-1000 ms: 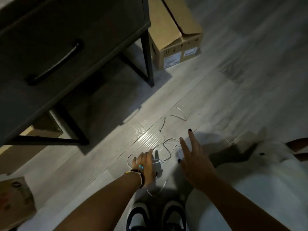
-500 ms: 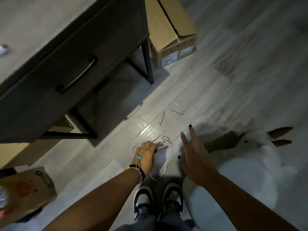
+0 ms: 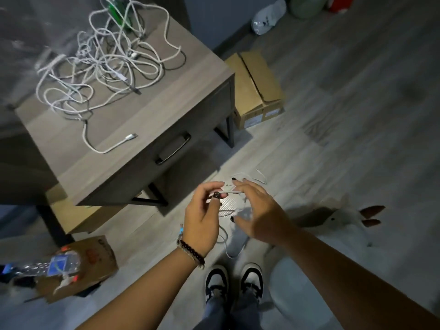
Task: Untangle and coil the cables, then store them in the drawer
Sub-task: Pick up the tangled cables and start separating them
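A thin white cable (image 3: 232, 251) hangs in loose loops above the floor, its far end (image 3: 260, 178) trailing past my fingers. My left hand (image 3: 202, 213) pinches it near one end between thumb and fingers. Just to the right, my right hand (image 3: 257, 208) is spread with straight fingers, its fingertips close to the cable's end; I cannot tell whether they touch it. A tangled heap of white cables (image 3: 100, 58) lies on the top of the grey-brown side table (image 3: 147, 110). The table's drawer (image 3: 190, 129), with a dark handle (image 3: 173, 150), is closed.
A cardboard box (image 3: 257, 91) stands on the floor behind the table's right leg. A paper bag with a bottle (image 3: 71, 265) lies at the lower left. A white plush toy (image 3: 338, 225) lies to the right of my shoes (image 3: 234, 282).
My left hand has lifted the thin cable off the floor and risen to waist height. My right hand rose beside it. The view tilted up, bringing the table top and its cable heap into sight.
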Action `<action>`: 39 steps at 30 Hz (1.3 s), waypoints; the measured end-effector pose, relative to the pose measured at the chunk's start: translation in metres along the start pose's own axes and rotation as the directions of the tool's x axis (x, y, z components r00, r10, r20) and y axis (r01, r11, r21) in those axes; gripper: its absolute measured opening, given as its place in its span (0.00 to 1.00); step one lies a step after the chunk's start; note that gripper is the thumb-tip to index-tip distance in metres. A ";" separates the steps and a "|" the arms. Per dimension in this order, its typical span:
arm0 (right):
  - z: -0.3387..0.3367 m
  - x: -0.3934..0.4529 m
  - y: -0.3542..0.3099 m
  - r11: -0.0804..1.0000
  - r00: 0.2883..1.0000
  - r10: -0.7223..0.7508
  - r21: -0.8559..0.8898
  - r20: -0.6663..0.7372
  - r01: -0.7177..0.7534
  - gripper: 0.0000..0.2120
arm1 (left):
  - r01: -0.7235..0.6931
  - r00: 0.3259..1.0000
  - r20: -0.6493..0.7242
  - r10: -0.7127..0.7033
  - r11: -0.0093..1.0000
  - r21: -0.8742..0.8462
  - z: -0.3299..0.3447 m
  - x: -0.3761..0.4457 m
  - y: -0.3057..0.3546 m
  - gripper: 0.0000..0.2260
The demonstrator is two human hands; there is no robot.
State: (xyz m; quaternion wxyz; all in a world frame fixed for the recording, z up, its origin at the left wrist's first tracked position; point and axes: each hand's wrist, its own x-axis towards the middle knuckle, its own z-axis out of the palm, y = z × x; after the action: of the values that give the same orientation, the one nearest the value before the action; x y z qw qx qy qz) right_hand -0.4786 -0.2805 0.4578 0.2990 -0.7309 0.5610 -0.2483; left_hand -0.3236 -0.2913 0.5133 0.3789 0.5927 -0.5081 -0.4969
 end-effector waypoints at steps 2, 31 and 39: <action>-0.009 0.011 -0.013 0.997 0.994 -0.062 0.044 -0.095 0.067 0.20 | 0.047 0.991 -0.116 -0.063 0.989 -0.137 -0.007 0.000 0.022 0.11; -0.033 0.056 -0.097 0.553 0.843 0.310 0.638 0.440 -0.536 0.11 | 0.442 0.752 -0.087 -0.653 0.598 -0.669 -0.151 0.054 0.103 0.09; -0.066 0.136 -0.116 0.468 0.834 0.363 0.693 0.416 -0.549 0.09 | 0.308 0.890 0.143 -0.433 0.802 0.512 -0.158 0.069 0.087 0.72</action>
State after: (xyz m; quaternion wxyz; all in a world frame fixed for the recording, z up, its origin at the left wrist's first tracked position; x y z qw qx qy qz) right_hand -0.4133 -0.4004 0.5909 0.7021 -0.3653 0.5319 -0.3012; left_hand -0.1898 -0.3851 0.6165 0.0486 0.6873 -0.5315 -0.4927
